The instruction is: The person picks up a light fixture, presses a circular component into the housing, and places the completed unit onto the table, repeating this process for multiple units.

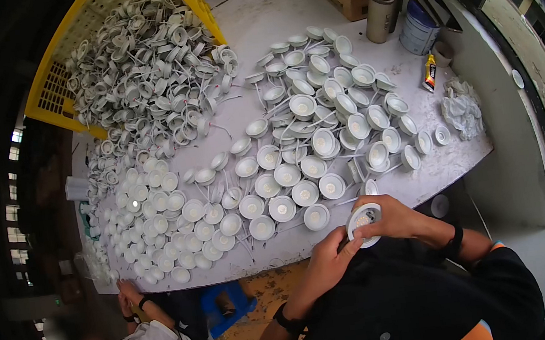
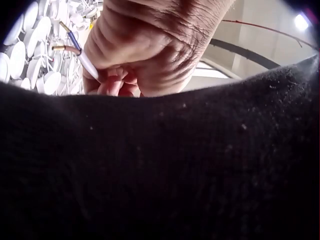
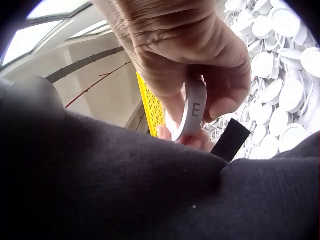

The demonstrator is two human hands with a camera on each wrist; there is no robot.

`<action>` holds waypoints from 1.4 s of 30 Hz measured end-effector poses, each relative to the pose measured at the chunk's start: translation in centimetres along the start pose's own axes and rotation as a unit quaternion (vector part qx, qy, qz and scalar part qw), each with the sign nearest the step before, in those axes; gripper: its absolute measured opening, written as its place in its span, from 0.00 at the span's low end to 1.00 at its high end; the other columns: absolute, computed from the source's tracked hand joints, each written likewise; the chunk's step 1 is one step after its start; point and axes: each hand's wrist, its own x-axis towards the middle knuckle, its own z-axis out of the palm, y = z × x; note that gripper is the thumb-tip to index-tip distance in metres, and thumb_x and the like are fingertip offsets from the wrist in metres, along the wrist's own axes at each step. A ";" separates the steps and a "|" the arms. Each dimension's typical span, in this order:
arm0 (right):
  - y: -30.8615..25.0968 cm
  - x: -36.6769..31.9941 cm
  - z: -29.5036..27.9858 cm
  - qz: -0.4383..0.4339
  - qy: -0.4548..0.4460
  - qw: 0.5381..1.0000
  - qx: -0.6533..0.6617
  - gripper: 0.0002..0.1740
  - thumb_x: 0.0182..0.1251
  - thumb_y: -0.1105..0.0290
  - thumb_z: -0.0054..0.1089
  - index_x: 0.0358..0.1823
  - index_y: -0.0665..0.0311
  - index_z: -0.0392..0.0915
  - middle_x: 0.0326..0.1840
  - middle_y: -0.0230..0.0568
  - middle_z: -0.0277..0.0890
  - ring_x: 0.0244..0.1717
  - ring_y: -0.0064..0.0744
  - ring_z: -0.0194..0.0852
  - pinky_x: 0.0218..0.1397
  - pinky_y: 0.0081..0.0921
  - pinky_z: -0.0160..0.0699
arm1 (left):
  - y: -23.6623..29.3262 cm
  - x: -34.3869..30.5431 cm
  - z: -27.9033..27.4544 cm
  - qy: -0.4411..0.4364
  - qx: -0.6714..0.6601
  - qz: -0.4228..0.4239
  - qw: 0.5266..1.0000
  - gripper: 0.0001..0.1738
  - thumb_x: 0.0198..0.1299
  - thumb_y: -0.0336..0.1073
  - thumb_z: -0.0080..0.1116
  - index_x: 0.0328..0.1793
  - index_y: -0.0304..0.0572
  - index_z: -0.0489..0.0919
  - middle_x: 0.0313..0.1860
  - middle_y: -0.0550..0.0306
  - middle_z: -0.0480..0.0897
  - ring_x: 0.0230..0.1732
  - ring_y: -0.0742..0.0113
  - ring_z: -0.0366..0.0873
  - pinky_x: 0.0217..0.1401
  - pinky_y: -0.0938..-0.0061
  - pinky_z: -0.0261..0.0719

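Yellow crate [image 1: 202,11] holds heaped white fittings [image 1: 139,64]; hands [image 1: 328,259] [image 1: 393,216] grip one lamp [image 1: 364,222]

On my feed, the held lamp [image 1: 362,216] looked smooth, satin plastic; the crate [image 1: 198,10], moulded plastic; the flask [image 1: 380,15], softly shining metal; the wrap [image 1: 462,111], thin crumpled plastic; the table [image 1: 443,165], smooth but scuffed; the garment [image 2: 150,160], matt, lint-flecked cloth.

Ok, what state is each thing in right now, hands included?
Left hand: gripping the held lamp
Right hand: gripping it too
Held lamp: off the table, face showing
Cable: blue and brown wires, ends bared
Table lamps: loose, many face up
Yellow crate: heaped with parts
Front flask: upright, lid on
Plastic bag: crumpled
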 end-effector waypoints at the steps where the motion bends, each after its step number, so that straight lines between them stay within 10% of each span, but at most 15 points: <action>1: 0.1 -0.1 -0.2 0.005 0.009 1.000 -0.016 0.17 0.47 0.68 0.69 0.38 0.65 0.75 0.34 0.34 0.75 0.38 0.22 0.72 0.43 0.22 0.71 | 0.2 0.2 0.1 -0.001 0.018 0.008 1.000 0.17 0.63 0.41 0.52 0.47 0.33 0.72 0.31 0.66 0.74 0.32 0.81 0.66 0.35 0.82 0.67; 6: 2.9 -0.3 -0.8 -0.014 0.031 0.999 0.019 0.20 0.48 0.64 0.69 0.40 0.65 0.73 0.36 0.38 0.75 0.38 0.25 0.73 0.43 0.24 0.73 | -1.3 1.3 0.7 -0.023 0.007 0.001 1.000 0.15 0.62 0.40 0.52 0.46 0.34 0.73 0.28 0.65 0.73 0.28 0.81 0.64 0.29 0.84 0.64; 9: 4.3 -0.5 -2.7 -0.171 0.042 0.977 0.121 0.21 0.57 0.65 0.62 0.50 0.65 0.72 0.38 0.34 0.76 0.42 0.24 0.71 0.49 0.22 0.70 | -0.6 2.5 1.3 -0.035 -0.077 -0.070 0.994 0.12 0.62 0.37 0.51 0.42 0.34 0.74 0.24 0.65 0.74 0.23 0.78 0.67 0.26 0.84 0.64; 11: 6.5 -1.1 -6.2 -0.080 0.143 0.961 0.223 0.17 0.60 0.68 0.58 0.50 0.64 0.73 0.40 0.34 0.76 0.41 0.23 0.71 0.47 0.22 0.70 | -0.8 2.8 1.1 -0.014 -0.133 -0.077 0.988 0.11 0.62 0.35 0.49 0.43 0.34 0.74 0.22 0.63 0.73 0.22 0.80 0.67 0.25 0.85 0.64; 13: 10.5 -1.5 -10.8 -0.107 0.416 0.903 -0.016 0.16 0.59 0.71 0.57 0.50 0.62 0.74 0.37 0.36 0.76 0.37 0.26 0.73 0.43 0.21 0.71 | -1.0 2.7 0.8 -0.008 -0.131 -0.077 0.988 0.11 0.62 0.35 0.49 0.44 0.34 0.73 0.23 0.62 0.73 0.22 0.79 0.67 0.24 0.85 0.65; 16: 15.6 -3.8 -18.1 -0.025 0.553 0.788 -0.268 0.22 0.51 0.67 0.64 0.50 0.60 0.74 0.44 0.40 0.73 0.44 0.37 0.70 0.48 0.30 0.68 | -1.4 3.1 0.7 0.020 -0.132 -0.090 0.987 0.11 0.62 0.34 0.49 0.45 0.33 0.73 0.23 0.62 0.74 0.22 0.79 0.67 0.24 0.85 0.65; 23: 17.8 -3.5 -21.9 0.081 0.494 0.741 -0.448 0.39 0.41 0.59 0.70 0.57 0.62 0.66 0.57 0.43 0.64 0.57 0.42 0.61 0.57 0.36 0.61 | -1.8 4.3 1.9 0.024 -0.124 -0.106 0.986 0.13 0.59 0.36 0.53 0.46 0.33 0.73 0.26 0.62 0.75 0.24 0.79 0.69 0.25 0.85 0.65; 42: 16.9 -3.9 -22.1 0.059 0.522 0.756 -0.390 0.26 0.40 0.61 0.71 0.43 0.60 0.75 0.47 0.42 0.71 0.49 0.43 0.67 0.51 0.34 0.67 | -0.9 4.1 1.9 0.078 -0.165 -0.077 0.980 0.13 0.59 0.37 0.53 0.44 0.33 0.75 0.25 0.61 0.75 0.25 0.79 0.70 0.26 0.85 0.66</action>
